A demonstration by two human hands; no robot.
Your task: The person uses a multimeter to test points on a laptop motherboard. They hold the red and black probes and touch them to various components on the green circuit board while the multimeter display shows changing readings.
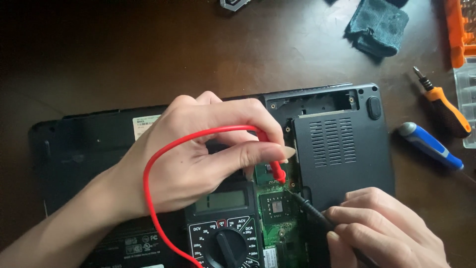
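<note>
Single head-worn view, looking steeply down, close over the table (124,54)

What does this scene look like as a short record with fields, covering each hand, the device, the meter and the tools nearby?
left hand: pinches red test probe, tip on green circuit board
right hand: holds black test probe, tip on the same board
device: black upturned laptop, bottom partly opened
meter: black dial multimeter resting on the laptop
right side: blue-handled screwdriver, orange-and-black screwdriver
top: folded teal cloth on dark wooden table
</note>
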